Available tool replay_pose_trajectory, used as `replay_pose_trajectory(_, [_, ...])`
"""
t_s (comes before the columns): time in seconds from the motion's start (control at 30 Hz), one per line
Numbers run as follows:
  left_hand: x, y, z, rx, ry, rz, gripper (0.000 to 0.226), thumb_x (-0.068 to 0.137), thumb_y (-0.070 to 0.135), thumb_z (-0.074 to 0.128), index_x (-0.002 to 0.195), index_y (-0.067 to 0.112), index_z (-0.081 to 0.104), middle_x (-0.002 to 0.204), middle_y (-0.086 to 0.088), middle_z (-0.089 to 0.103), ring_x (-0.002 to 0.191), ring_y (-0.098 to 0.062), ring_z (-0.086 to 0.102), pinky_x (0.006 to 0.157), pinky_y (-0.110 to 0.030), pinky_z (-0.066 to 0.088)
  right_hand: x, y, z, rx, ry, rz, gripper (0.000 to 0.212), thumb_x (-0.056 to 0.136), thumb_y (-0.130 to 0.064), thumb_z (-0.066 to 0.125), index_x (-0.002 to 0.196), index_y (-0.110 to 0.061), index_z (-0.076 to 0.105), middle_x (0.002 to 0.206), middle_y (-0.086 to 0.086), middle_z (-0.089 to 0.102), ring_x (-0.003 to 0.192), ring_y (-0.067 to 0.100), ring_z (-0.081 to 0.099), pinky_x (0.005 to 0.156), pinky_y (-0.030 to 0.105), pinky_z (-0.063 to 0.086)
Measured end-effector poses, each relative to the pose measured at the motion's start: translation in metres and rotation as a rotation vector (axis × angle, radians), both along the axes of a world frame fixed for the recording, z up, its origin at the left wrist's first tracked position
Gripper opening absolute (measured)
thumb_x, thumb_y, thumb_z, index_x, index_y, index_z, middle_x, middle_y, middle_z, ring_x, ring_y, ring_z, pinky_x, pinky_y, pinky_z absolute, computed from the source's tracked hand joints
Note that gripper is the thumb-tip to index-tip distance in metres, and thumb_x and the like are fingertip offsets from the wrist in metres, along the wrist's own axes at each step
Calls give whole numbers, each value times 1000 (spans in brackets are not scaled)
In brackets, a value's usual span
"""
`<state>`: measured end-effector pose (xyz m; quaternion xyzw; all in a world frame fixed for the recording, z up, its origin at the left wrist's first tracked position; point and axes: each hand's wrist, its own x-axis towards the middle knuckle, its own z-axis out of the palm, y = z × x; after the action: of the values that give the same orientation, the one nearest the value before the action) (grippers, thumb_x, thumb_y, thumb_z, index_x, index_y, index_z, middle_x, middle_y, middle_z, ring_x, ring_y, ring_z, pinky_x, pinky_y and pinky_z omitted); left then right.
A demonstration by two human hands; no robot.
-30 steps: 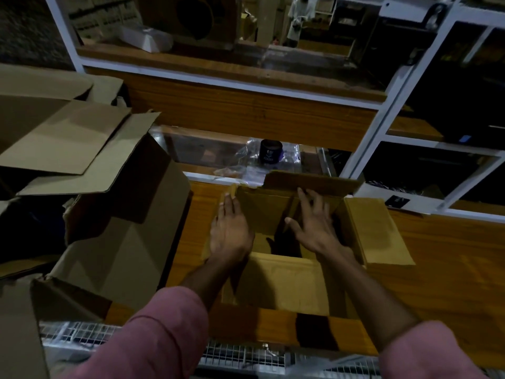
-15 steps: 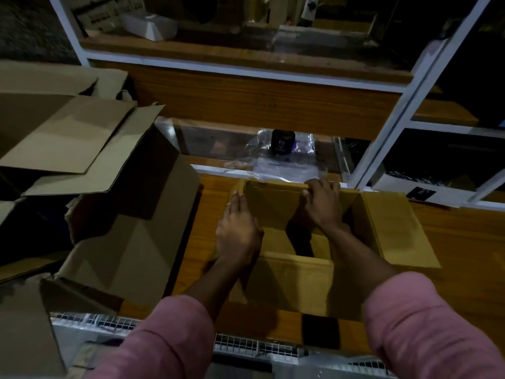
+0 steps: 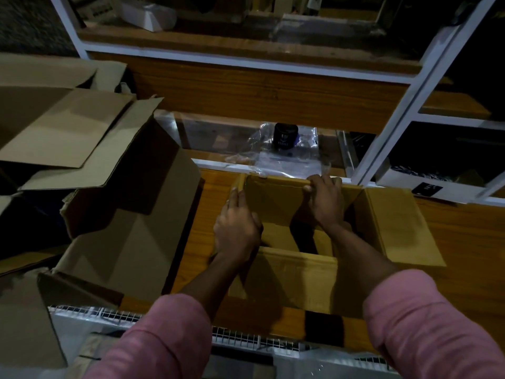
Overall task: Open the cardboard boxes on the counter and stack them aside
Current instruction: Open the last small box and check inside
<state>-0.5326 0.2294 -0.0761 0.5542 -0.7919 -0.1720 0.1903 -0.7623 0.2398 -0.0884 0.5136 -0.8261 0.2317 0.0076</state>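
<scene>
A small cardboard box (image 3: 295,272) sits open on the wooden counter (image 3: 464,233), its right flap (image 3: 401,228) folded out flat. My right hand (image 3: 323,203) grips the top edge of the far flap (image 3: 273,198), which stands upright. My left hand (image 3: 236,228) lies flat on the box's left side, fingers pointing away from me. The near flap stands up toward me. Opened cardboard boxes (image 3: 117,214) are piled at the left, their flaps spread wide.
Beyond the counter a glass shelf holds a dark jar (image 3: 285,136) on clear plastic wrap (image 3: 289,160). A white metal frame (image 3: 396,110) rises at the right. A white wire rack (image 3: 246,340) runs along the counter's near edge. A white carton (image 3: 420,184) sits at the far right.
My right hand moved from inside the box up to the far flap's top edge and took hold of it. The far flap now stands more upright. My left hand shifted slightly forward.
</scene>
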Motion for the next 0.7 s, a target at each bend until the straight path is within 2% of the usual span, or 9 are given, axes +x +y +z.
replay_pose_trajectory(0.07, [0,0,1,0,-8,5,63,100,35,41,157,17,22,164,-8,24,130,-30,48,98,-47,48,-1,4,1,10,-24,49,33,99,-12,52,131,-16,55,135,11,53,127,34,36,91,46,41])
replay_pose_trajectory(0.2, [-4,0,4,21,2,30,61,101,33,43,156,17,24,165,-6,23,134,-28,45,101,-44,46,0,22,7,4,-48,130,48,98,-12,55,145,-11,44,154,12,37,143,32,23,113,45,30])
replay_pose_trajectory(0.27, [-4,-1,4,15,6,29,61,100,32,44,156,16,27,165,-6,24,135,-28,45,101,-44,46,5,41,11,-47,-96,123,45,99,-14,56,143,-11,48,151,12,40,142,31,29,114,42,28])
replay_pose_trajectory(0.37, [-1,-1,5,21,11,12,61,100,33,44,156,15,26,163,-8,27,133,-30,47,101,-46,48,11,74,16,-77,-140,152,29,100,-17,55,128,-15,62,128,6,62,119,22,56,100,37,47])
replay_pose_trajectory(0.43, [0,-1,5,21,13,2,61,100,33,45,155,16,26,162,-8,29,130,-29,50,100,-45,49,14,92,22,-90,-127,186,24,100,-20,55,121,-17,67,112,-1,71,100,13,66,85,35,56])
replay_pose_trajectory(0.53, [0,0,6,4,23,0,60,100,33,45,155,16,28,163,-7,28,130,-29,51,100,-44,49,24,116,31,-78,-119,203,25,102,-31,52,115,-20,69,97,-12,67,85,1,62,76,30,56])
replay_pose_trajectory(0.7, [0,2,6,-10,22,5,59,101,32,44,155,14,29,163,-7,27,131,-29,49,101,-43,46,36,161,15,13,49,240,48,100,-62,34,83,-33,68,69,-22,60,62,-7,54,57,29,52])
